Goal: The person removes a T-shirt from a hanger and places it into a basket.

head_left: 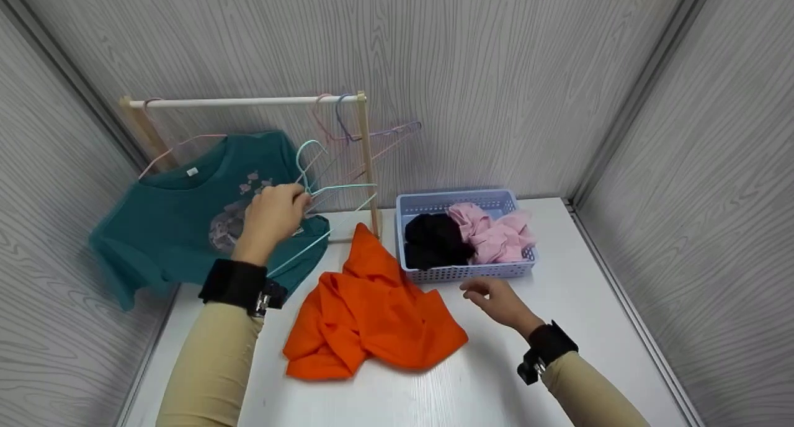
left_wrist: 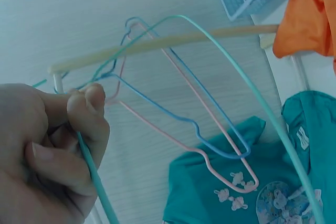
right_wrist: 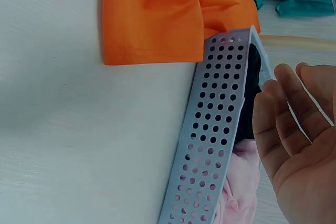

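My left hand [head_left: 273, 215] grips a mint-green clothes hanger [head_left: 344, 185] just below its hook, in front of the rack. In the left wrist view the fingers curl round the hanger's thin wire [left_wrist: 268, 106]. Below it on the white table lies a crumpled orange garment [head_left: 388, 318], one corner pointing toward the rack. My right hand [head_left: 499, 303] hovers over the table at the front of the blue basket [head_left: 465, 272], holding nothing. The right wrist view shows its fingers [right_wrist: 287, 114] loosely bent beside the basket.
A rack with a white rail [head_left: 248, 102] stands at the back left. A teal shirt [head_left: 167, 228] hangs there on a pink hanger, and a purple-blue hanger [head_left: 397, 129] and another pink one hang at its right end. Black cloth [head_left: 437, 241] and pink cloth [head_left: 499, 238] lie in the basket.
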`<state>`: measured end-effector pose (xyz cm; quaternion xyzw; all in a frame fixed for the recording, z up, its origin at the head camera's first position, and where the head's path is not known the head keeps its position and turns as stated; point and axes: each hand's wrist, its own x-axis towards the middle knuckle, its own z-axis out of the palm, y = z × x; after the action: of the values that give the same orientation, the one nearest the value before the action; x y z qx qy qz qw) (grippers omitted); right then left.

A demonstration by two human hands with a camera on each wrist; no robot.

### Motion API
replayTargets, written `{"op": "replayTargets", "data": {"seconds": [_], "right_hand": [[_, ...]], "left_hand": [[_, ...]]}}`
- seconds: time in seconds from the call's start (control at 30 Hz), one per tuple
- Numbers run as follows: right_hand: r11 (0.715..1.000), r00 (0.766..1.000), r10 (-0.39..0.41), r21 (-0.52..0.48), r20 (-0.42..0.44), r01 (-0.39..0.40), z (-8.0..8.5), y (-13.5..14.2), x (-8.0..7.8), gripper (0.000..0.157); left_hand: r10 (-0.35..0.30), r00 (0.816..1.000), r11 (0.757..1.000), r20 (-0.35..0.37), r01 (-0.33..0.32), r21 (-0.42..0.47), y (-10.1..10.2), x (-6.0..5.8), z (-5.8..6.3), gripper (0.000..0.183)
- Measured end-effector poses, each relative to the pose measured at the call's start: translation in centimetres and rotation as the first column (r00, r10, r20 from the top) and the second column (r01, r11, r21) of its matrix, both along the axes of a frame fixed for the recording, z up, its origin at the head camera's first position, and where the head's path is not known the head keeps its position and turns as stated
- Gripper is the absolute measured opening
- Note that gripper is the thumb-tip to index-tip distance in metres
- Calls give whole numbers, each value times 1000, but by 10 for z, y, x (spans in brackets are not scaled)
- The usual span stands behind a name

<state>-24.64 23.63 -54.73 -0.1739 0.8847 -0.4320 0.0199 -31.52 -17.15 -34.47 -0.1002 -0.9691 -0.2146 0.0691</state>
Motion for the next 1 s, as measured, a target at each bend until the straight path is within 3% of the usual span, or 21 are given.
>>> {"op": "replayTargets", "data": {"seconds": [0.17,0.3,0.53,0.7,1.0], "right_hand": [[1000,1000,4,10,31,-5,-4,3,1,18],[1000,999,-16,15,46,16,-5,5,3,17],[1000,996,-22,17,89,20,-9,9,4,16],[1000,993,-25,21,113,23,-10,9,4,16],[1000,991,12,26,132,-15,-18,-10,0,16]], "left_hand": [[99,995,993,9,-98,-60,7,-18,5,31],[146,989,988,-16,-147,-56,22,-36,12,33],[169,983,983,-78,-174,-64,47,-69,30,33],[194,972,978,-130,-201,-47,64,-90,36,34],[200,967,973,-155,-214,-83,78,-107,35,32]]}}
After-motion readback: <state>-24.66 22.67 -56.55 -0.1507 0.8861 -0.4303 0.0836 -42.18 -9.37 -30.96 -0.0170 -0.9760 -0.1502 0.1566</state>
